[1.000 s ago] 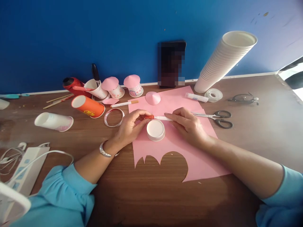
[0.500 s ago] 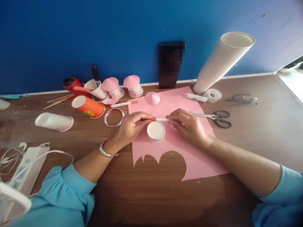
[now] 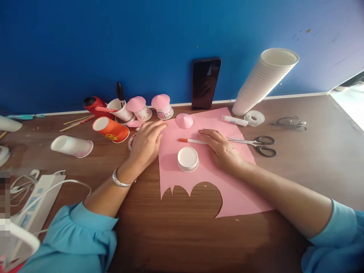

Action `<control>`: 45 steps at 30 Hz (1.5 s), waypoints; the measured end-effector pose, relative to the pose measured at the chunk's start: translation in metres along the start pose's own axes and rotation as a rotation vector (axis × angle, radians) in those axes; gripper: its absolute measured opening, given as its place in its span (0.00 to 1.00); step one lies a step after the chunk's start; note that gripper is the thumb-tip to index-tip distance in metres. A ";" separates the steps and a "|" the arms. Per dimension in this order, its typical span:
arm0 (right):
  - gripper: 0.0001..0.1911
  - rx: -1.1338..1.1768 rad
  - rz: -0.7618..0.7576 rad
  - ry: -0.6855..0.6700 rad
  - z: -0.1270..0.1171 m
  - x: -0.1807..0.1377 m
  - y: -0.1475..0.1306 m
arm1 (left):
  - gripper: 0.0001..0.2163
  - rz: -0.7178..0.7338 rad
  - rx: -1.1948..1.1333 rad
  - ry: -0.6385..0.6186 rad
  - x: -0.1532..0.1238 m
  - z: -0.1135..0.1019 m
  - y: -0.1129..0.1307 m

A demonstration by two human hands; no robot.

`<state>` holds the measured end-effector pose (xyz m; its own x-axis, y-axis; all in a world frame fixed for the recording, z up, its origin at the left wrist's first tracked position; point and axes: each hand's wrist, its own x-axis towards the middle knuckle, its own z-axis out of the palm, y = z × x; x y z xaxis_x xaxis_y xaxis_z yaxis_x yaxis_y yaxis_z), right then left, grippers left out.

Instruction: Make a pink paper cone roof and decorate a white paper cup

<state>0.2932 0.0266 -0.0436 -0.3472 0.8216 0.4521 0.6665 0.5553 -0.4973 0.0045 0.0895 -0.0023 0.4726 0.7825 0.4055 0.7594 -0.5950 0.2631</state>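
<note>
Observed left hand flat on pink paper, fingers extended; right hand fingers loose over pen near upturned cup.

Deep blue wall behind a brown wooden table; daylight brightens the right edge.

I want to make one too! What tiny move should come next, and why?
Probably the right hand should close on the orange-tipped pen: it lies flat on the pink paper with those fingers on its end, beside the upturned white cup, which neither hand touches.
</note>
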 end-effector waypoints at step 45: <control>0.08 1.115 0.420 0.112 -0.053 0.006 -0.076 | 0.07 -0.289 -1.106 -0.118 -0.014 -0.047 0.081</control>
<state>0.2749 -0.0176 0.0359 -0.1432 0.9804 0.1350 -0.2442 0.0972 -0.9649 0.0384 0.0219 0.0545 0.4277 0.8936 0.1361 0.0657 -0.1809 0.9813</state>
